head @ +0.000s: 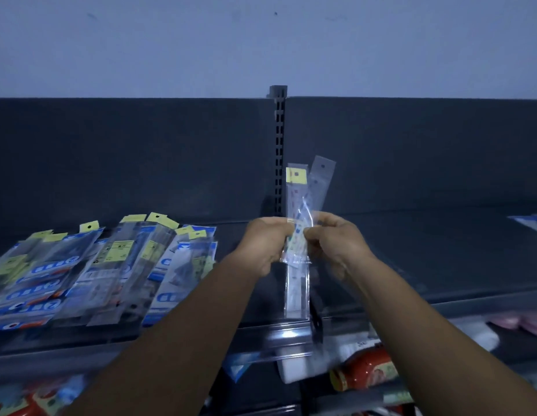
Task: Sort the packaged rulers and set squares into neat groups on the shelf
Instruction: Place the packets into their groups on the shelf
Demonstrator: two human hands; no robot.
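Left hand [265, 243] and right hand [333, 244] both pinch upright packaged rulers [297, 205] between curled fingers above the shelf [441, 265]; a heap of packets [96, 265] lies at left.

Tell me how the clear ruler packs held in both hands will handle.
The ruler packs stand straight above the hands, so they are probably stiff. Their glossy sleeves look slippery; two are already fanning apart. Thin and narrow, they are likely light.

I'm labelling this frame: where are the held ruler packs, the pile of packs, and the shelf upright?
held ruler packs [297, 187], head view, yellow-topped upper part
pile of packs [90, 265], head view, middle
shelf upright [279, 145], head view, slotted strip
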